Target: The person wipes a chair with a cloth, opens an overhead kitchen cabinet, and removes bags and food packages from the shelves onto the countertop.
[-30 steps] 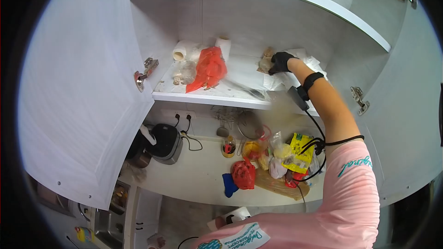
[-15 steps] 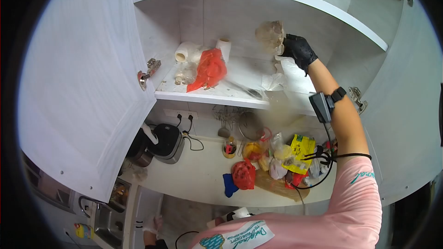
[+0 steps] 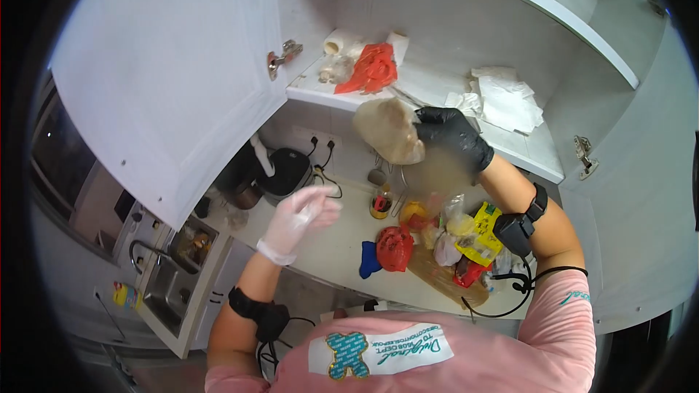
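Note:
My right hand, in a black glove, is closed on the edge of a translucent beige plastic bag. The bag hangs just in front of the cabinet shelf, above the counter. What it holds, if anything, I cannot make out. My left hand wears a clear plastic glove and is raised over the counter beside the black rice cooker. Its fingers are stretched to the right and hold nothing. On the shelf lie a red plastic bag, white rolls and crumpled white paper.
Open cabinet doors stand at left and right. The counter bears a tied red bag, a blue cloth, a yellow packet and a jar. A sink is at lower left. A blurred patch covers part of the view.
My right hand has brought the beige bag out of the cabinet, down and to the left. My left hand has risen from below the counter. The camera view has shifted.

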`<state>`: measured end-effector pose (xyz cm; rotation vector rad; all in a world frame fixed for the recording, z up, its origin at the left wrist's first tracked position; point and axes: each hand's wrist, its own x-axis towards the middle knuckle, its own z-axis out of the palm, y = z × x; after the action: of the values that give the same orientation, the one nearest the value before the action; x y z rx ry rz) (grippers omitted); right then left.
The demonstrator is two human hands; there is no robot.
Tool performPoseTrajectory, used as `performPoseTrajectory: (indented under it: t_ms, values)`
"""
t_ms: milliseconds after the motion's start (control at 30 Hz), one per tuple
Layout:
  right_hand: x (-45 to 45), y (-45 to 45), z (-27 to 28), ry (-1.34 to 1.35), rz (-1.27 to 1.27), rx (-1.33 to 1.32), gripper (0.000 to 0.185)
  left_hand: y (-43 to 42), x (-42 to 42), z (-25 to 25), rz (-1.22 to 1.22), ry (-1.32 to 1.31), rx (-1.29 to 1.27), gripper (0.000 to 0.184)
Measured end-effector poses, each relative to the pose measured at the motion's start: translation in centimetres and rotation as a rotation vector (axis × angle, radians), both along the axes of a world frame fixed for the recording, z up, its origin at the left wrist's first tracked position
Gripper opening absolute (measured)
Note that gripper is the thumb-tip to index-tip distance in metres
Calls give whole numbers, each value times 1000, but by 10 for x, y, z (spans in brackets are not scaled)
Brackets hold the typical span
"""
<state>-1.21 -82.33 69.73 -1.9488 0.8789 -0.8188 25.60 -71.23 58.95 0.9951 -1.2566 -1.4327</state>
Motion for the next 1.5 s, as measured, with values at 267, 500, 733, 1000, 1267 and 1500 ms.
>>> performPoseTrajectory:
  t_ms: [267,500,733,1000,1267,1500]
  values:
    - [51,65,-69,582,453,-528,61,12,-21,-47,-31,394,374,43]
    - [38,27,-11,746,256,-387,46,88,139,-265,530,304,862,31]
    - [55,-107,32,781,-359,-429,49,89,343,-254,1232,59,709,46]
    - [92,-216,23,940,-480,-224,55,103,287,-349,759,51,660,25]
    - [70,-271,0,634,-668,-30,51,110,229,-322,185,-216,601,30]
    - [48,-266,4,171,-634,152,28,-6,141,-151,94,234,558,33]
